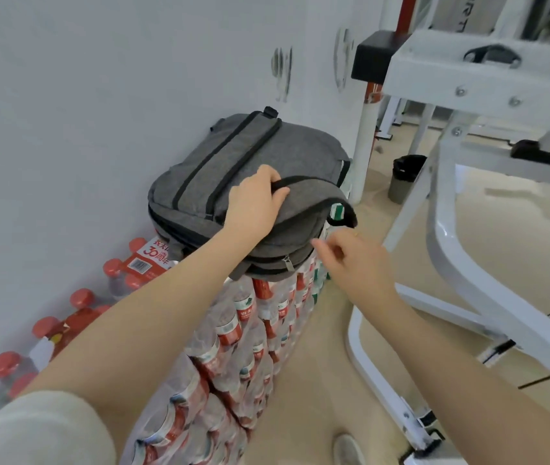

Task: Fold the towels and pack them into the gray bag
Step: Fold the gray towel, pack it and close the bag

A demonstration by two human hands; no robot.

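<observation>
While the gray bag (pixel 250 182) lies flat atop stacked water-bottle packs (pixel 233 347) by the wall, my left hand (pixel 253 203) grips its black-edged flap. My right hand (pixel 354 260) hovers loosely curled, holding nothing, near the zipper pull (pixel 287 263). Soft fabric, probably light and floppy; I'd take it by the flap edge.

Bright, even indoor light with soft, faint shadows, mild sheen on the white frame (pixel 461 250), slight motion blur throughout, wide-angle bending toward the edges, smeared marks on the wall (pixel 65 95).
</observation>
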